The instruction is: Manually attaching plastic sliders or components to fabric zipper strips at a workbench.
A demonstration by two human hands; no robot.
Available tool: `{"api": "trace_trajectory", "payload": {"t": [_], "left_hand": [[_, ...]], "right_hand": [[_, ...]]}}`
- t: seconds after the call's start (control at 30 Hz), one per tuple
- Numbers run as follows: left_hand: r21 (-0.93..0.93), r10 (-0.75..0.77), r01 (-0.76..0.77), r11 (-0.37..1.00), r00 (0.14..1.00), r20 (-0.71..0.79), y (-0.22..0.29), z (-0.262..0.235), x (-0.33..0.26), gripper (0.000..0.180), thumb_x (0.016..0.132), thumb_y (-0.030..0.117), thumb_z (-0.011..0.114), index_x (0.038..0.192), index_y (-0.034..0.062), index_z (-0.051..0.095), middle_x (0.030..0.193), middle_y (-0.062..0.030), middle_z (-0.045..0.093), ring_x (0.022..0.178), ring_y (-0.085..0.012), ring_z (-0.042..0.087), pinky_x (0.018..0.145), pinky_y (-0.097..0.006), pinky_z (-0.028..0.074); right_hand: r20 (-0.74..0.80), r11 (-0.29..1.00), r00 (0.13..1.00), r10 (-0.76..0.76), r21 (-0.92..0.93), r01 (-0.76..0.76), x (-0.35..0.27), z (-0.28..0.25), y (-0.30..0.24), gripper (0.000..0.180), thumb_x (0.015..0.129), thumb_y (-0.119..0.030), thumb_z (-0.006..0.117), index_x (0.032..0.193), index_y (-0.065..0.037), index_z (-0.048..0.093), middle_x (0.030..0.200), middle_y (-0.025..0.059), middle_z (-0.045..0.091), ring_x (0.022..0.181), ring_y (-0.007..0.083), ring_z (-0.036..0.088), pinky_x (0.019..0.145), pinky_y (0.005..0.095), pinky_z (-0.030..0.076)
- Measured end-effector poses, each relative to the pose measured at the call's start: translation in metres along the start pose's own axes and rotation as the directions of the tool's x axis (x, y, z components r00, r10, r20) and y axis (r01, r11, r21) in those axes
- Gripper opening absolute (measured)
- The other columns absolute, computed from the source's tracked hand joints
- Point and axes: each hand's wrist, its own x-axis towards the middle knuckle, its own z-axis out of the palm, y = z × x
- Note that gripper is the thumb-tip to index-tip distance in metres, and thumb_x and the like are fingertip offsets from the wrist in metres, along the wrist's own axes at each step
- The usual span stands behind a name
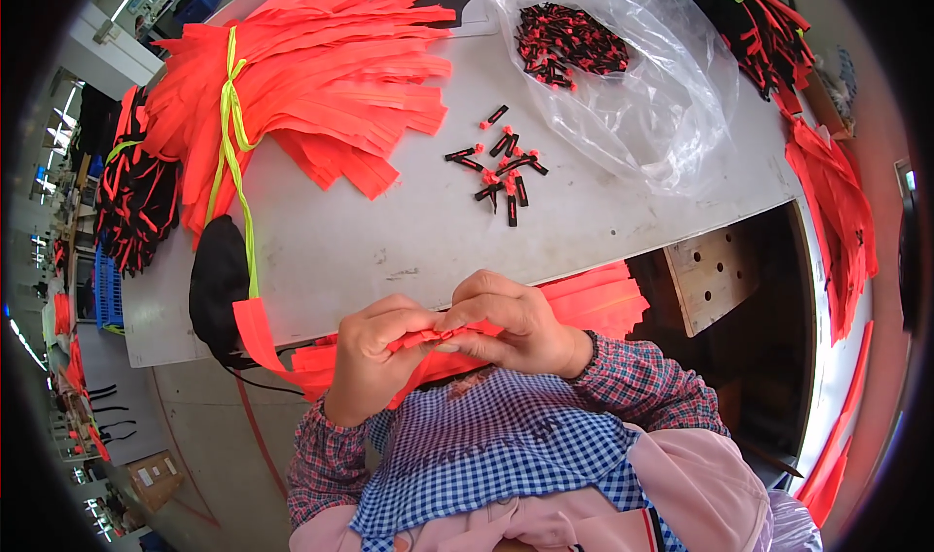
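Note:
Close to the table's front edge, both my hands pinch a red-orange fabric strip [416, 338]. My left hand [375, 353] grips it with thumb and fingers pressed together. Beside it, nearly touching, my right hand [511, 320] pinches the same fabric from the right. The fingers cover part of the strip, so the detail between them is hidden. One loose strip end [255, 330] hangs over the table edge left of my hands. More red-orange strips [598, 301] lie beneath my hands, across my lap and the table edge.
A large bundle of red-orange strips [321, 75] bears a yellow-green tie [230, 114]. Small black tabs with red ends [506, 168] lie mid-table; more fill a clear plastic bag [671, 124]. A black padded object [216, 284] sits at the left edge. An open compartment [769, 338] lies right.

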Motion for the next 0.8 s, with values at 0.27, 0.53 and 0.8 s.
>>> {"api": "trace_trajectory", "payload": {"t": [0.27, 0.53, 0.8], "left_hand": [[-0.125, -0.009, 0.012, 0.992, 1.0, 0.022, 0.001, 0.004, 0.001, 0.016, 0.084, -0.002, 0.077, 0.1, -0.0023, 0.072, 0.091, -0.0099, 0.072, 0.082, -0.0191, 0.07, 0.072, -0.029, 0.056], [-0.295, -0.073, 0.084, 0.952, 0.996, 0.046, 0.002, 0.005, 0.009, 0.016, 0.088, 0.003, 0.077, 0.101, -0.0041, 0.071, 0.093, -0.0084, 0.072, 0.085, -0.0148, 0.069, 0.074, -0.027, 0.055], [-0.235, -0.194, 0.216, 0.948, 0.974, 0.114, 0.014, -0.012, 0.012, 0.021, 0.088, 0.012, 0.08, 0.099, -0.0037, 0.071, 0.086, -0.0056, 0.071, 0.08, -0.0104, 0.065, 0.074, -0.026, 0.054]], "right_hand": [[0.028, 0.988, 0.998, 0.06, 0.14, -0.063, -0.001, 0.0, 0.003, 0.015, 0.088, -0.007, 0.078, 0.098, -0.005, 0.067, 0.089, 0.006, 0.061, 0.082, 0.0202, 0.06, 0.07, 0.0323, 0.049], [0.01, 0.98, 0.991, 0.137, 0.144, -0.137, 0.005, -0.009, 0.0, 0.013, 0.091, -0.012, 0.077, 0.098, -0.003, 0.069, 0.086, 0.0065, 0.063, 0.078, 0.0181, 0.06, 0.069, 0.0315, 0.049], [-0.034, 0.784, 0.924, 0.38, 0.542, -0.302, 0.0, 0.011, -0.009, 0.009, 0.101, -0.009, 0.065, 0.099, -0.002, 0.06, 0.09, -0.0016, 0.06, 0.079, 0.0031, 0.055, 0.068, 0.0201, 0.047]]}}
